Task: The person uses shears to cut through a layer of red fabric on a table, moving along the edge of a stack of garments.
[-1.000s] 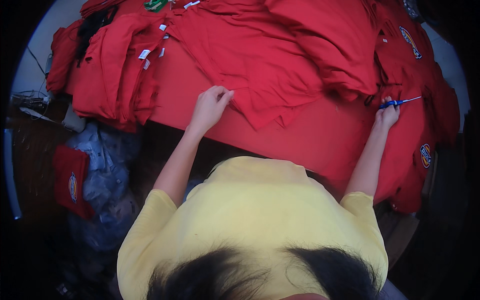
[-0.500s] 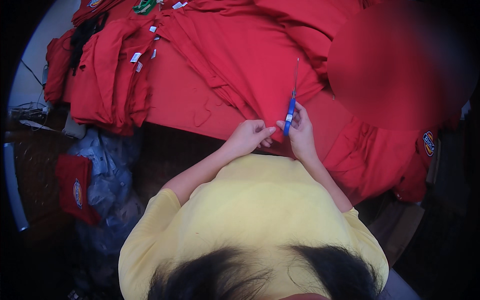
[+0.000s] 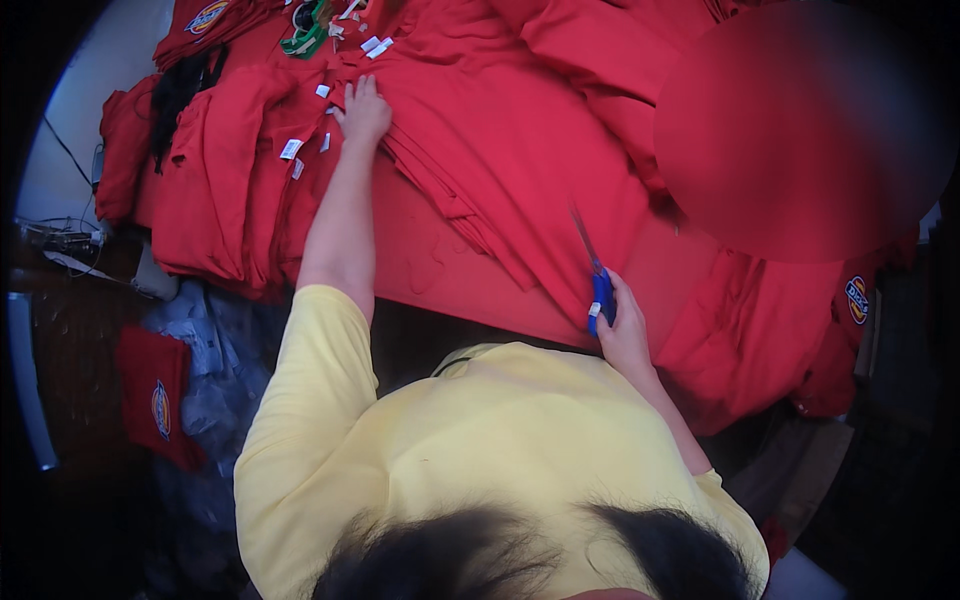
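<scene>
A red garment (image 3: 500,130) lies spread over the table in front of me, its narrow end toward my body. My left hand (image 3: 366,110) is stretched far forward onto the garment's upper left edge, near several small white labels (image 3: 376,47). Its fingers lie extended, with nothing seen in them. In my right hand (image 3: 625,328), close to the table's front edge, is a pair of blue-handled scissors (image 3: 602,300). Their thin blades point up and away from me over the cloth, and the fingers are closed round the handle.
Folded red garments (image 3: 225,175) with white tags are piled at the left. A green tape dispenser (image 3: 305,30) stands at the back. More red cloth (image 3: 740,340) hangs over the edge at right. Bluish plastic bags (image 3: 215,370) are below at left. A blurred round patch covers the upper right.
My left hand has let go of the garment's near end and reached forward and left onto its far edge. The right hand has drawn slightly back and right with the scissors.
</scene>
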A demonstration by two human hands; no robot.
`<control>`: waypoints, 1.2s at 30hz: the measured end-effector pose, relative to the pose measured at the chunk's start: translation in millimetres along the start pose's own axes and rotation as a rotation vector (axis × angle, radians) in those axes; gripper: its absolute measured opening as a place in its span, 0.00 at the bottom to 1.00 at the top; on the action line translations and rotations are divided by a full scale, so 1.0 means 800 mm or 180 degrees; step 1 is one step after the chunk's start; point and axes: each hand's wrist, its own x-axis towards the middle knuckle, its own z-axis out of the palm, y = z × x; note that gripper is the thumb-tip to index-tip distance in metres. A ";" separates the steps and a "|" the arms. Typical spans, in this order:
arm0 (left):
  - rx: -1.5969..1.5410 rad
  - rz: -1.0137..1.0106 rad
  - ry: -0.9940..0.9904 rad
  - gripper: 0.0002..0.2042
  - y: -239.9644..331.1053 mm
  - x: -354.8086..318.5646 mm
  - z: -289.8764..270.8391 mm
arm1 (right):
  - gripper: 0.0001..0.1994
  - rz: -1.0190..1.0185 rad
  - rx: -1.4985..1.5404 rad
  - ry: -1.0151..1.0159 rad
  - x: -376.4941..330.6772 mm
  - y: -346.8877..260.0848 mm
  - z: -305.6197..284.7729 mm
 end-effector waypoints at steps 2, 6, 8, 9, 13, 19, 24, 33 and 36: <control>-0.0484 -0.0001 0.0084 0.27 -0.041 0.039 0.011 | 0.26 0.0060 -0.0049 0.0046 -0.001 0.003 0.001; -0.1526 -0.0200 -0.0046 0.26 -0.056 0.070 0.020 | 0.28 0.0194 -0.0255 0.0217 -0.005 -0.001 0.006; -0.1889 -0.0096 0.0675 0.24 -0.146 0.083 0.019 | 0.29 -0.0103 -0.0088 0.0047 -0.005 -0.011 0.003; -0.2066 -0.0243 0.0496 0.23 -0.140 0.086 0.029 | 0.29 -0.0070 -0.0162 -0.0006 -0.006 -0.013 0.002; -0.2171 -0.0557 0.0090 0.19 -0.072 0.079 0.000 | 0.29 -0.0147 -0.0414 -0.0026 -0.005 -0.008 -0.002; -0.1211 -0.0017 0.0749 0.12 -0.059 0.007 -0.028 | 0.29 -0.0201 -0.0310 -0.0146 0.008 -0.003 0.000; -0.1313 0.0309 0.0273 0.15 -0.001 -0.076 -0.031 | 0.27 -0.0190 -0.0174 -0.0116 0.008 0.001 -0.001; -0.0797 0.0934 0.0543 0.17 0.059 -0.157 -0.040 | 0.27 0.0183 0.0395 -0.0406 0.014 0.011 -0.013; -0.0682 0.0963 0.0437 0.16 0.068 -0.167 -0.038 | 0.26 0.0387 0.0374 -0.0449 0.021 0.008 -0.026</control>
